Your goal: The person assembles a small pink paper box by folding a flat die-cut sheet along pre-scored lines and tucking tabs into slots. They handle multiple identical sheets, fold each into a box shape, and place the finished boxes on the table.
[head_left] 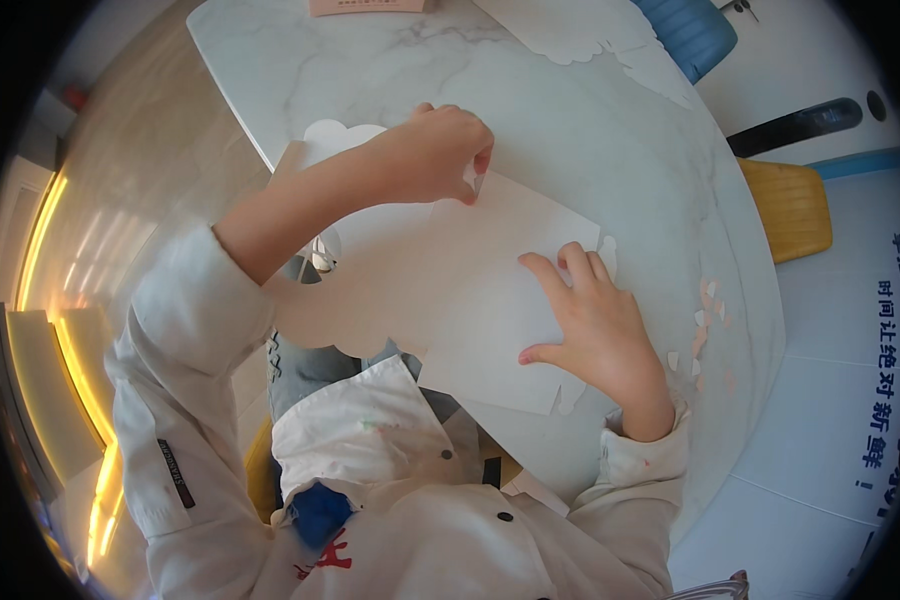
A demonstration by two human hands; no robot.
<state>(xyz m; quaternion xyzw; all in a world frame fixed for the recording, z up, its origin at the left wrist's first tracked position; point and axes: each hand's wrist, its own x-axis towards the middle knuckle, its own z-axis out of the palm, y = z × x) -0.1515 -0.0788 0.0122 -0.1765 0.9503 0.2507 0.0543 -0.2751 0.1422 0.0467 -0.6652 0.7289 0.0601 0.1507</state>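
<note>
A large pale paper sheet (440,290) with a wavy, scalloped left side lies on the marble-patterned table (660,170), partly jutting past its near edge above my lap. My left hand (438,152) reaches across to the sheet's far edge. Its thumb and fingers are pinched on a small bit of white paper; I cannot tell whether that bit is loose or part of the sheet. My right hand (600,330) is open over the sheet's right part, thumb and fingers spread, holding nothing. Small white scraps (610,250) lie beside the sheet's right corner.
Torn paper bits (705,325) are scattered near the table's right side. Another ragged-edged white sheet (560,30) lies at the far side, with a pink box (367,6) to its left. Beyond the rounded edge stand a blue chair (688,38) and a yellow chair (790,210).
</note>
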